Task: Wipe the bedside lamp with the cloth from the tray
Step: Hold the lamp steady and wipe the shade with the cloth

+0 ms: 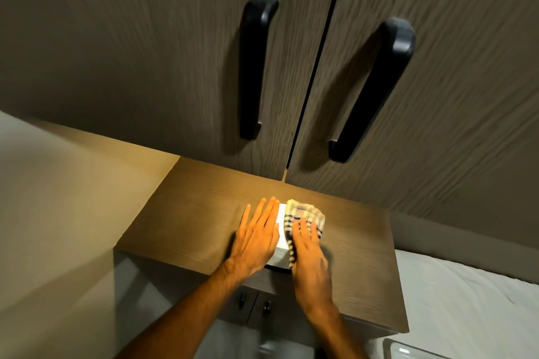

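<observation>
The bedside lamp (281, 237) shows as a white box-shaped shade seen from above, lit and standing on a wooden bedside shelf (189, 218). My left hand (258, 237) lies flat against the shade's left side, fingers straight and together. My right hand (309, 253) presses a checked cream-and-dark cloth (304, 214) onto the shade's top and right side. The cloth covers most of the shade's right half. The lamp's base is hidden below the shade and my hands.
Two tall dark wardrobe doors with black handles (252, 67) (376, 90) rise right behind the shelf. A beige wall (58, 198) is at the left. A white bed sheet (466, 300) lies at the right, and a pale tray corner (408, 351) shows at the bottom right.
</observation>
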Motion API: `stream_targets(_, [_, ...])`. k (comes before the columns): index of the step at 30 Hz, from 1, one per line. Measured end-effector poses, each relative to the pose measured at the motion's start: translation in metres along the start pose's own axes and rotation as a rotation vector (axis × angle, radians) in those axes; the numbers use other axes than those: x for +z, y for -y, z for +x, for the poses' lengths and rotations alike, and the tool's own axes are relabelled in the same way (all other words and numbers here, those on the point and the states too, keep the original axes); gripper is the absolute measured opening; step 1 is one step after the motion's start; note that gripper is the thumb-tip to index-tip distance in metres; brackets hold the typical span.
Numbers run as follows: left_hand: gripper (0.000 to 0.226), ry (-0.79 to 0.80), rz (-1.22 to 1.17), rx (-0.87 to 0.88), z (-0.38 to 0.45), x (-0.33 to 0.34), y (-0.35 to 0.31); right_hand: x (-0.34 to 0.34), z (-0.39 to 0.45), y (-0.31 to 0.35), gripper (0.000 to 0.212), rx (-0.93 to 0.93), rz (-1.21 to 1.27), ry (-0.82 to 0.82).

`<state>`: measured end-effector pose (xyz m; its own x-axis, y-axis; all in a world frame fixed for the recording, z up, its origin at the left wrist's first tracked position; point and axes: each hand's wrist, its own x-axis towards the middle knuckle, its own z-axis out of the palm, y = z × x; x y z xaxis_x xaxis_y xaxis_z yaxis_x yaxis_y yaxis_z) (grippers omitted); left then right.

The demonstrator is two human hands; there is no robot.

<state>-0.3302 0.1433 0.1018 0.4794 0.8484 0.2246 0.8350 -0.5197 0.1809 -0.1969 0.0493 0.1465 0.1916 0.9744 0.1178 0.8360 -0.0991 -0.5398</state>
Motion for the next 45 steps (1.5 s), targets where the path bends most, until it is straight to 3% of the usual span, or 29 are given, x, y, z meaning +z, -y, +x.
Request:
stream_targets(2, [0.062, 0.015, 0.043, 0.046, -0.002, -0.001, 0.001, 0.004, -0.004, 0.009, 0.083, -0.059, -0.099, 0.047])
stream_targets(5, [0.062, 0.033, 0.041, 0.055, -0.002, -0.002, 0.000, -0.002, 0.026, 0.010, 0.068, -0.114, -0.065, 0.027])
stream_targets(9, [0.059, -0.002, -0.062, -0.044, 0.002, 0.001, -0.003, -0.012, 0.050, -0.012, 0.069, -0.036, 0.021, 0.039])
stream_targets(12, [0.059, -0.021, -0.079, -0.047, 0.002, 0.003, -0.004, -0.011, 0.023, -0.008, 0.067, 0.055, 0.064, -0.011])
stream_targets(16, [0.060, -0.005, -0.035, -0.012, 0.000, 0.004, -0.001, 0.008, -0.003, 0.005, 0.078, -0.039, -0.095, -0.030])
stream_targets(19, [0.061, 0.011, -0.014, 0.027, 0.001, 0.007, 0.000, 0.005, 0.027, 0.000, 0.059, -0.074, -0.030, 0.045])
stream_targets(23, [0.060, -0.039, -0.072, -0.008, 0.003, 0.001, -0.003, -0.009, 0.051, -0.005, 0.047, 0.179, 0.167, -0.024])
stream_targets(27, [0.059, -0.055, -0.054, 0.012, 0.002, 0.003, -0.004, 0.008, 0.021, -0.013, 0.062, 0.053, 0.190, -0.008])
stream_targets(32, [0.061, -0.032, 0.012, 0.090, 0.003, -0.001, -0.002, 0.008, 0.024, 0.001, 0.059, -0.124, -0.035, 0.055])
stream_targets(33, [0.058, -0.037, 0.016, 0.085, 0.003, -0.001, -0.003, 0.002, 0.033, 0.003, 0.054, -0.111, 0.022, 0.054])
stream_targets(35, [0.058, -0.051, -0.022, 0.036, 0.005, -0.001, -0.003, -0.015, 0.047, 0.003, 0.039, 0.092, 0.148, 0.005])
stream_targets(37, [0.059, -0.056, -0.064, -0.007, 0.007, 0.000, -0.004, -0.019, 0.046, -0.001, 0.044, 0.294, 0.286, -0.053])
stream_targets(39, [0.060, -0.052, -0.067, -0.016, 0.005, 0.002, -0.005, -0.015, 0.029, 0.002, 0.046, 0.340, 0.369, -0.041])
stream_targets(43, [0.068, 0.003, -0.041, 0.019, 0.004, 0.000, -0.005, 0.010, 0.002, -0.008, 0.074, -0.128, -0.111, 0.047])
stream_targets(45, [0.068, 0.024, -0.020, 0.042, 0.005, -0.002, -0.006, 0.001, 0.017, 0.000, 0.065, -0.180, -0.100, 0.083])
